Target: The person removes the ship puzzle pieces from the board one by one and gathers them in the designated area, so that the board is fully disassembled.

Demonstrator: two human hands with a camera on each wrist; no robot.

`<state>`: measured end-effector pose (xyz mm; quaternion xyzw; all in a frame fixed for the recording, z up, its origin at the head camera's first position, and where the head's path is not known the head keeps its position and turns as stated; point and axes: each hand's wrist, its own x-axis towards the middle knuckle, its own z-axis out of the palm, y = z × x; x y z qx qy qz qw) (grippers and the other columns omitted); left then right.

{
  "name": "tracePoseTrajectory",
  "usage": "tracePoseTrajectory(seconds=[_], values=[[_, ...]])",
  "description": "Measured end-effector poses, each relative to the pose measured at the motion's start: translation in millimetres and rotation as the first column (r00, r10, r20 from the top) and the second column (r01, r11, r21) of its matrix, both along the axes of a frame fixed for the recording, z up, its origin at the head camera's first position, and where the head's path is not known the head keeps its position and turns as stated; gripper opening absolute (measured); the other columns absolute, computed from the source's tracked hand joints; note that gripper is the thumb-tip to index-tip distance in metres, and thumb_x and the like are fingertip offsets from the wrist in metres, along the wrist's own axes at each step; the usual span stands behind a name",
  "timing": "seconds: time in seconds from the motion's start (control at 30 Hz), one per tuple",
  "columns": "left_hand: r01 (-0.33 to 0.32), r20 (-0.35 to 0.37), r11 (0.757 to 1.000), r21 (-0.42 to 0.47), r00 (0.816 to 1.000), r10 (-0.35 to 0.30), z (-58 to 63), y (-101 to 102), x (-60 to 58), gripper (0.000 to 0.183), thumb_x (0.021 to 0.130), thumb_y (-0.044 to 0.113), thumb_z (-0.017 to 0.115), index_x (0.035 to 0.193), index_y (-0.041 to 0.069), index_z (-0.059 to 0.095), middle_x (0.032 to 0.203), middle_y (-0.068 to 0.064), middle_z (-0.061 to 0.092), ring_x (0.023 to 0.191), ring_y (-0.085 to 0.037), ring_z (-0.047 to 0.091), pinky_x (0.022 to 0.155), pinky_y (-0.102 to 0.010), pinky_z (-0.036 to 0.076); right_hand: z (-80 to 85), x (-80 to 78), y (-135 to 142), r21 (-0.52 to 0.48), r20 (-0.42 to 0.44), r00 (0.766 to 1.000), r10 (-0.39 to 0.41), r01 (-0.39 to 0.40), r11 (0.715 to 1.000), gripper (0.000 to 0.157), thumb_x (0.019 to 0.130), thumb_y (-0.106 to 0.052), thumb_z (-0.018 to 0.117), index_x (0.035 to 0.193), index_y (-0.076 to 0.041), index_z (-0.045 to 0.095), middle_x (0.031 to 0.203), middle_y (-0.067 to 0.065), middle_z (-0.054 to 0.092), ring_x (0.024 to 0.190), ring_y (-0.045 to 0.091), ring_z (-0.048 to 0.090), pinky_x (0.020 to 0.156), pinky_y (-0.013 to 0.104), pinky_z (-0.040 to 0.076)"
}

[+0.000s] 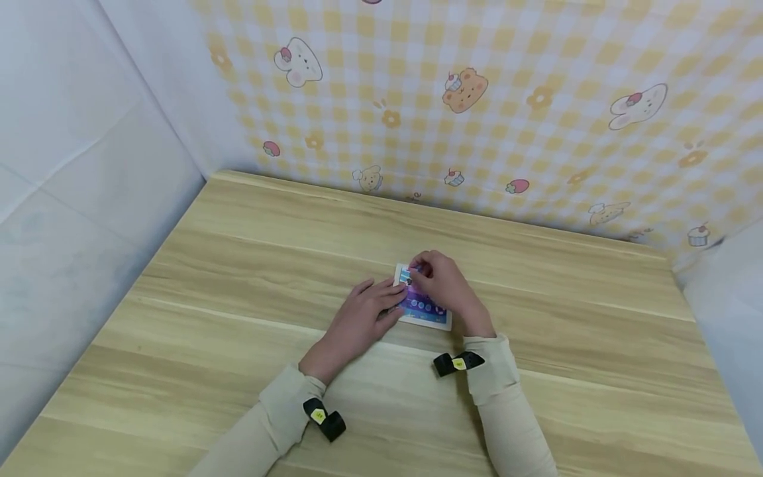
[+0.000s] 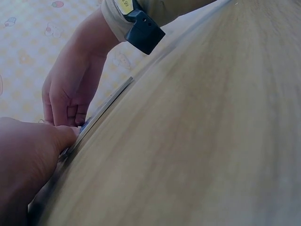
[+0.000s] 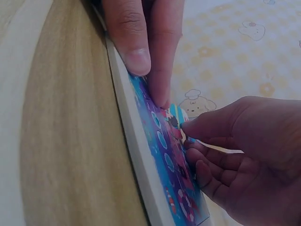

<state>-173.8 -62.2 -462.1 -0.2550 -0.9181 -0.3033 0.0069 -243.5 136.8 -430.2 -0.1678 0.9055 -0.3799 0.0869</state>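
Beige sleeves (image 1: pixel 510 424) nearest camera. Ahead, flat on table (image 1: pixel 596 371): picture board (image 1: pixel 429 315), long axis unclear. Left hand (image 1: pixel 357 315) straight-fingered across left edge; right hand (image 1: pixel 442 285) pinching striped piece (image 3: pixel 176 114) toward far edge, left fingertips (image 3: pixel 162 94) just beside.

A broad, pale yellow-brown wood-grain counter (image 1: pixel 238 285) stretches right across, its brown and creamy streaks running from side to side, and there, around the middle, lies one thin rectangular board (image 1: pixel 424 307) with a white border and a blue-and-purple printed face! It's flat, face up, set slightly askew, and from the right wrist view its pale edge sits right down on the wood, a dark line running alongside.
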Motion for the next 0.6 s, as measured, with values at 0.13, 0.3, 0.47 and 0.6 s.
tracePoseTrajectory(seconds=[0.13, 0.3, 0.47, 0.6], values=[[-0.002, -0.012, 1.000, 0.016, 1.000, 0.002, 1.2, 0.5, 0.4, 0.039, 0.105, 0.031, 0.063, 0.139, 0.011, 0.065, 0.146, -0.001, 0.060, 0.146, -0.022, 0.046, 0.125, -0.049, 0.026, 1.1, 0.2, 3.4, -0.033, 0.022, 1.000, 0.007, -0.006, 0.999, 0.012, 0.104, -0.010, 0.063, 0.111, -0.003, 0.068, 0.095, 0.009, 0.066, 0.084, 0.022, 0.059, 0.077, 0.033, 0.052], [-0.003, -0.020, 1.000, 0.011, 1.000, 0.004, 3.0, 2.9, 1.6, 0.039, 0.105, 0.032, 0.063, 0.139, 0.011, 0.066, 0.146, -0.001, 0.060, 0.146, -0.022, 0.046, 0.125, -0.049, 0.027, 4.5, 1.4, 8.9, -0.062, 0.020, 1.000, 0.002, -0.001, 0.998, 0.012, 0.103, -0.011, 0.065, 0.111, -0.004, 0.071, 0.099, 0.008, 0.071, 0.086, 0.020, 0.063, 0.078, 0.033, 0.054], [-0.003, -0.020, 1.000, 0.009, 1.000, 0.003, 4.7, 3.3, 3.4, 0.039, 0.105, 0.032, 0.062, 0.138, 0.011, 0.066, 0.147, 0.000, 0.060, 0.146, -0.022, 0.046, 0.125, -0.048, 0.027, 9.4, 2.4, 16.2, -0.137, -0.003, 1.000, -0.014, 0.014, 0.991, 0.013, 0.101, -0.012, 0.068, 0.109, -0.005, 0.075, 0.098, 0.008, 0.073, 0.082, 0.020, 0.063, 0.074, 0.030, 0.053], [-0.014, -0.009, 1.000, 0.001, 1.000, 0.014, 4.2, 1.4, 4.8, 0.039, 0.104, 0.033, 0.064, 0.137, 0.010, 0.067, 0.147, 0.000, 0.060, 0.145, -0.022, 0.046, 0.125, -0.047, 0.027, 16.2, 5.1, 29.4, -0.201, 0.008, 0.999, -0.040, 0.041, 0.979, 0.014, 0.101, -0.014, 0.069, 0.109, -0.005, 0.076, 0.101, 0.008, 0.074, 0.085, 0.023, 0.066, 0.075, 0.029, 0.054]])
